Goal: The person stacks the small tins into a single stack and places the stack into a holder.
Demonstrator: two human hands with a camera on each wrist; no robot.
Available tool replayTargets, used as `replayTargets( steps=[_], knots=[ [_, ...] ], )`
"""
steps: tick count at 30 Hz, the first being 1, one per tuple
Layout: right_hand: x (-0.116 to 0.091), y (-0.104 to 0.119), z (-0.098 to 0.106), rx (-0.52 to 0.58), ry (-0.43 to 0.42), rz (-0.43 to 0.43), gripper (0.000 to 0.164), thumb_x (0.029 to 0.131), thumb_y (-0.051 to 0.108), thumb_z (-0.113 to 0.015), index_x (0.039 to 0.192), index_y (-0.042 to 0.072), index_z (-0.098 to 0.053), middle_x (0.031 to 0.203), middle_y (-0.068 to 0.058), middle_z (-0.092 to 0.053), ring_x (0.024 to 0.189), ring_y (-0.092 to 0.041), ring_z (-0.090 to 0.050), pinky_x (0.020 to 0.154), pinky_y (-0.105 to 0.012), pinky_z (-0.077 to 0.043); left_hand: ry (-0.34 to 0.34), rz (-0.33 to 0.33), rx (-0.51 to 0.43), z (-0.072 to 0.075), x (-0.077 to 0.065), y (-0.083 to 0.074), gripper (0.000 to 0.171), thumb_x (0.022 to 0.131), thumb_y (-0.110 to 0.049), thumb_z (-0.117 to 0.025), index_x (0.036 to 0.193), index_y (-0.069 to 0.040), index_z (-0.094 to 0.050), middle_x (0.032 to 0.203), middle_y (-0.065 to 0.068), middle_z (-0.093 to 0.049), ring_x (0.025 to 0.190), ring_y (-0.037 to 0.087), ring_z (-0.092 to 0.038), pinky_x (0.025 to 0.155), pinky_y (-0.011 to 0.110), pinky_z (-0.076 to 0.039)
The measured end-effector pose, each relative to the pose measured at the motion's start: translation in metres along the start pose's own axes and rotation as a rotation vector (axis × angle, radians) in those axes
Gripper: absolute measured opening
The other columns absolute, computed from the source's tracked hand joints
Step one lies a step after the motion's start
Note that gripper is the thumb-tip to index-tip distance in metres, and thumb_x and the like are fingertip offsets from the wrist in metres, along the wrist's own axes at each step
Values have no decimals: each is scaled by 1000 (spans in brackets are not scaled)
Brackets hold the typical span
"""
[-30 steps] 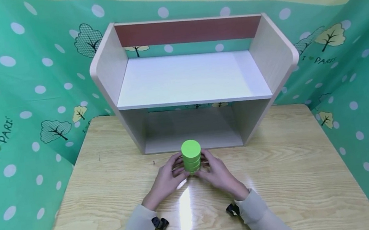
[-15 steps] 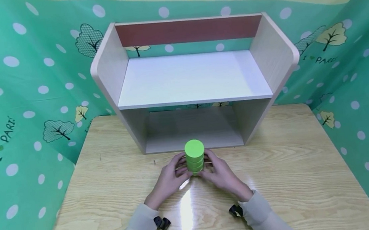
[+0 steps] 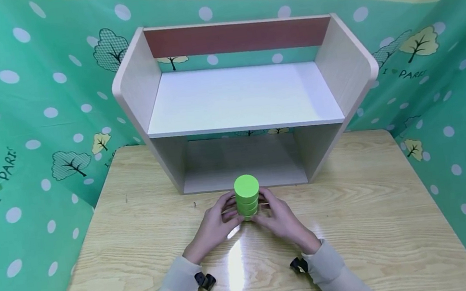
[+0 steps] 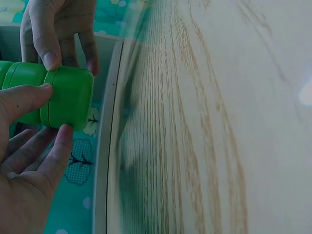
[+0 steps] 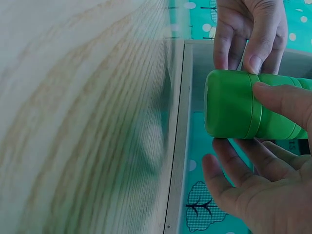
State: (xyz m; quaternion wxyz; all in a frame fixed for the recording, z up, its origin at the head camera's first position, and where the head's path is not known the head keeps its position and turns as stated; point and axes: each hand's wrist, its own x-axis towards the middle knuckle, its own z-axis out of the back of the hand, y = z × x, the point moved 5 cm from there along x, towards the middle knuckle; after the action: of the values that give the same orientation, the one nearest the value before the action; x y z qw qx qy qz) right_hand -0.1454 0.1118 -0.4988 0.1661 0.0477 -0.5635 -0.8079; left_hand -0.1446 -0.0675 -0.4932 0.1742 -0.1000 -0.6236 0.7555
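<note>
Between both hands stands a bright green ribbed cylinder point(image 3: 246, 186), upright, with a flat round top and grooves around its side. My left hand point(image 3: 213, 226) holds it from the left, thumb at the near side and fingers curled behind. From the right, my right hand point(image 3: 283, 219) grips it the same way. Both thumbs press near the lowest groove of the cylinder point(image 4: 70, 97) in the left wrist view. In the right wrist view, a gap shows between the lower end of the cylinder point(image 5: 229, 105) and the tabletop.
Just beyond the hands, a two-level shelf unit point(image 3: 242, 98) with pale side panels and a reddish back strip stands on the wooden table point(image 3: 141, 254). Green printed curtain point(image 3: 22, 239) surrounds the table at the back and sides. Small black devices point(image 3: 206, 281) sit at both wrists.
The green cylinder and both hands have shifted slightly to the right, mostly in the first half second. The grip looks the same throughout.
</note>
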Motion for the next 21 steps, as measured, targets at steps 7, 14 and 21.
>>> replayTargets(
  steps=[7, 14, 21],
  knots=[
    [0, 1, 1, -53, 8, -2, 71, 85, 0, -78, 146, 7, -42, 133, -11, -59, 122, -28, -57, 104, -47, -51, -5, -25, -16, 2, -3, -17, 62, 89, 8, -70, 145, 5, -42, 135, 26, -55, 122, 40, -56, 103, 49, -51],
    [0, 2, 1, -52, 8, 17, 71, 86, 2, -78, 146, 8, -43, 133, -11, -59, 121, -29, -57, 103, -51, -51, 4, -18, -19, 3, -3, -18, 63, 89, 8, -70, 145, 4, -42, 136, 26, -55, 122, 39, -57, 102, 48, -51],
    [0, 4, 3, -64, 9, 23, 72, 85, 3, -79, 147, 8, -42, 134, -10, -58, 121, -27, -57, 103, -50, -51, 4, -22, -37, 3, -3, -22, 63, 89, 9, -70, 145, 4, -42, 136, 27, -54, 123, 40, -55, 103, 53, -49]
  ],
)
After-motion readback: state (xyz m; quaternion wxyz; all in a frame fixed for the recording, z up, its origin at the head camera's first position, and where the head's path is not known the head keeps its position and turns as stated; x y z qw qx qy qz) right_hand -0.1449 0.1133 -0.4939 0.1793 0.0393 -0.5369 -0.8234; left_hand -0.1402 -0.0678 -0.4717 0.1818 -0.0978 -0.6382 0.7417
